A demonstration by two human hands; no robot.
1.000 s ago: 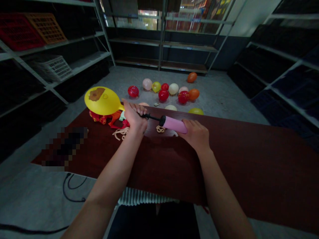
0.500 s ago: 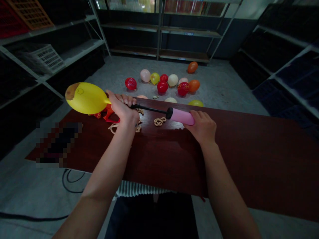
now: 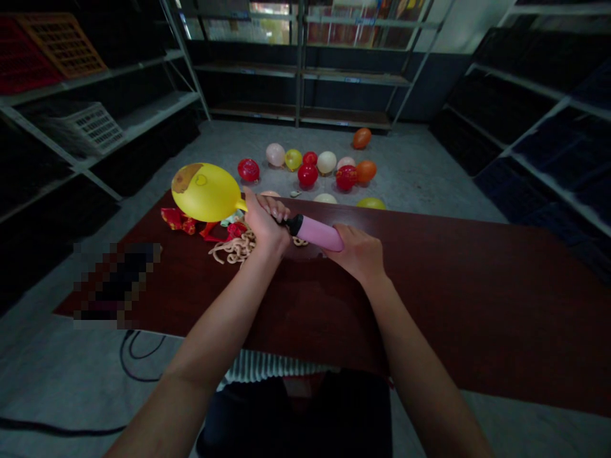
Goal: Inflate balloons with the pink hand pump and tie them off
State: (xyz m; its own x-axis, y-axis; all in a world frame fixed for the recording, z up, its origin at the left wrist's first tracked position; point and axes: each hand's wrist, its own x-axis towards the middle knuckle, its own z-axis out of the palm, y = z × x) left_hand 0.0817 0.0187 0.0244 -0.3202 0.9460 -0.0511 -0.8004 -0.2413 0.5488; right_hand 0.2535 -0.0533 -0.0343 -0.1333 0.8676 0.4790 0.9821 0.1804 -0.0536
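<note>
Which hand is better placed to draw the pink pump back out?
Right, likely: the right hand grips the pink pump; the left hand holds the yellow balloon by its neck.

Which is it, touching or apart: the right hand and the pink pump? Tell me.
Touching. The head view shows the right hand closed around the pink pump, no gap; the left hand grips the yellow balloon at its neck.

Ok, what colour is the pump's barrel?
Pink; the barrel shows best in the head view.
</note>
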